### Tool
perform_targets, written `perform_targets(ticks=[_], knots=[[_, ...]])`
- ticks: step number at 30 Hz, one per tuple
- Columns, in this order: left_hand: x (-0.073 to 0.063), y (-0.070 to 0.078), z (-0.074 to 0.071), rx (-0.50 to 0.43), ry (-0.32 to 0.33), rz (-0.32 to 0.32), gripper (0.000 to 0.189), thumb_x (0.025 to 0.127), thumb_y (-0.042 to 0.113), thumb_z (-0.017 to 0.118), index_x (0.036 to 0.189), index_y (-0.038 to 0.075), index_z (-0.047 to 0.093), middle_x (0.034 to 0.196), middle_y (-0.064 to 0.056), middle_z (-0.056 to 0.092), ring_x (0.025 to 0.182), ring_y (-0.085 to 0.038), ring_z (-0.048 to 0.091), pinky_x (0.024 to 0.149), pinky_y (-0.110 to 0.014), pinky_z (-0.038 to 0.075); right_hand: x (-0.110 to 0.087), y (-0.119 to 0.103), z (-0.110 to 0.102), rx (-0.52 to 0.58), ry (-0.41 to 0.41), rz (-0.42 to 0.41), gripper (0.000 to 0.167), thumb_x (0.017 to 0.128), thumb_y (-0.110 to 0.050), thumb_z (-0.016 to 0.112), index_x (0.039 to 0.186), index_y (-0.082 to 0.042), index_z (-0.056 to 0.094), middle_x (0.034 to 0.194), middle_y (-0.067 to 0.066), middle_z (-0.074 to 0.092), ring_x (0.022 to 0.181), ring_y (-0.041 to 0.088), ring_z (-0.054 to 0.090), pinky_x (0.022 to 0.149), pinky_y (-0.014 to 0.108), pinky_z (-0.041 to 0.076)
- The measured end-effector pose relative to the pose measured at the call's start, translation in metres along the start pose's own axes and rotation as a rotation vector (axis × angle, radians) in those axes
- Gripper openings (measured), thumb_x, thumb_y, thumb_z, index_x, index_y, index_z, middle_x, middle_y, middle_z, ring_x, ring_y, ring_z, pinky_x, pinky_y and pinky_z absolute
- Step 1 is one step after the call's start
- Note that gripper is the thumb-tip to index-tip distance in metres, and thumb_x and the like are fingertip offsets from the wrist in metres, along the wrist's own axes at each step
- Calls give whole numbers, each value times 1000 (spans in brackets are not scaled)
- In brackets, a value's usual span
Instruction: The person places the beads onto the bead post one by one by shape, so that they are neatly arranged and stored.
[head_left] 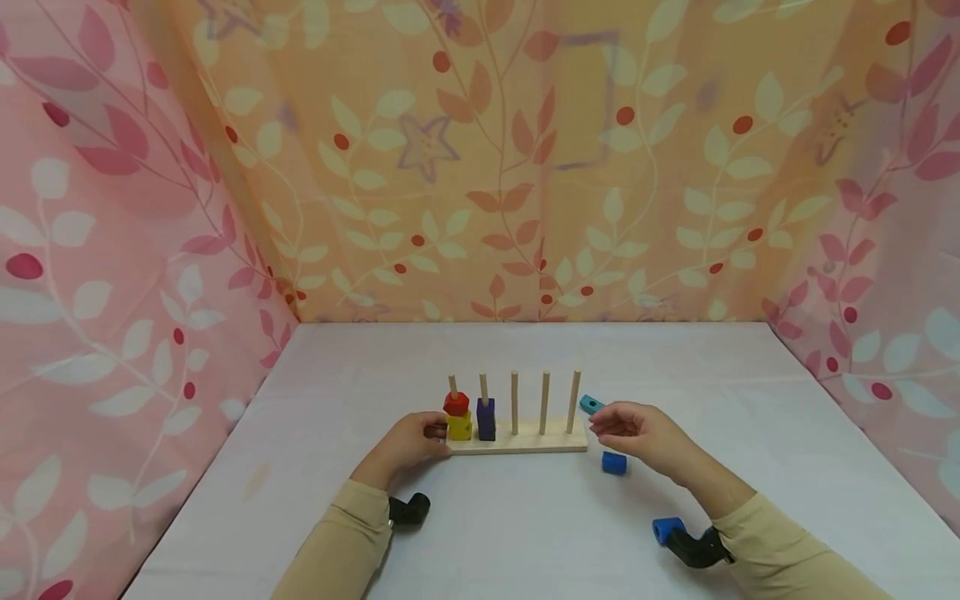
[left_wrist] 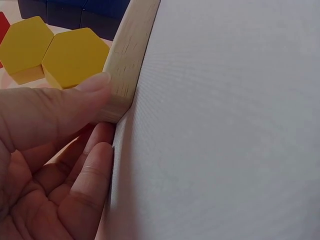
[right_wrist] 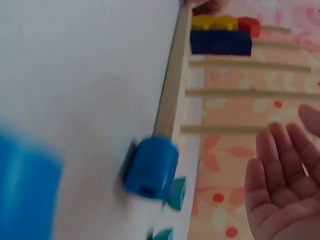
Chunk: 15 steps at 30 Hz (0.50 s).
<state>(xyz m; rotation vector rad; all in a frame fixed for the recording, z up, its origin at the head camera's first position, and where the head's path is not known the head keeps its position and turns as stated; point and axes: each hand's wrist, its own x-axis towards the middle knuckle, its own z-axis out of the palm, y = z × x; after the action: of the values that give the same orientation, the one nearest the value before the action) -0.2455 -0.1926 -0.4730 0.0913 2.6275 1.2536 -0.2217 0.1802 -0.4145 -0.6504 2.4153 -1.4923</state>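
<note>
A wooden peg stand with a row of several upright pegs stands in the middle of the table. My left hand grips its left end, with the thumb on the base's edge and fingers curled beside it in the left wrist view. The leftmost peg carries yellow hexagonal blocks topped by a red block; dark blue square blocks fill part of the neighbouring peg. Beyond the stand's right end, my right hand hovers with relaxed fingers and an empty palm. Below it lies a blue cylinder.
A teal block lies behind the stand's right end; the right wrist view shows two teal blocks. Another blue block is near the right wrist's black camera mount. Patterned curtains surround the white table.
</note>
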Motion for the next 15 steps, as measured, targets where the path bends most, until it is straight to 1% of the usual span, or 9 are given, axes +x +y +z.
perform_targets(ticks=[3, 7, 10, 15], knots=[[0, 0, 0, 9, 2, 9, 49, 72, 11, 76, 118, 5, 58, 100, -2, 64, 94, -17, 58, 91, -40, 44, -7, 7, -11, -27, -82, 7, 30, 85, -16, 64, 109, 1, 59, 103, 20, 60, 91, 20, 59, 75, 22, 50], [0, 0, -1, 11, -2, -3, 51, 72, 11, 76, 119, 6, 58, 101, -2, 63, 95, -17, 57, 91, -41, 44, -15, 16, -24, -59, -193, 10, 26, 85, -12, 64, 107, 1, 59, 101, 17, 61, 88, 15, 59, 74, 22, 50], [0, 0, -1, 15, -3, -9, 51, 73, 12, 76, 120, 6, 58, 101, -2, 63, 95, -17, 57, 91, -41, 44, -21, 23, -32, -80, -265, 7, 24, 85, -12, 63, 105, 1, 59, 101, 16, 61, 86, 15, 58, 74, 22, 50], [-1, 2, -1, 8, -8, -19, 50, 73, 12, 76, 119, 7, 58, 101, -1, 63, 94, -17, 56, 91, -41, 44, -32, 32, -41, -85, -354, 48, 24, 84, -14, 65, 105, -2, 59, 98, 15, 60, 81, 17, 54, 70, 23, 48]])
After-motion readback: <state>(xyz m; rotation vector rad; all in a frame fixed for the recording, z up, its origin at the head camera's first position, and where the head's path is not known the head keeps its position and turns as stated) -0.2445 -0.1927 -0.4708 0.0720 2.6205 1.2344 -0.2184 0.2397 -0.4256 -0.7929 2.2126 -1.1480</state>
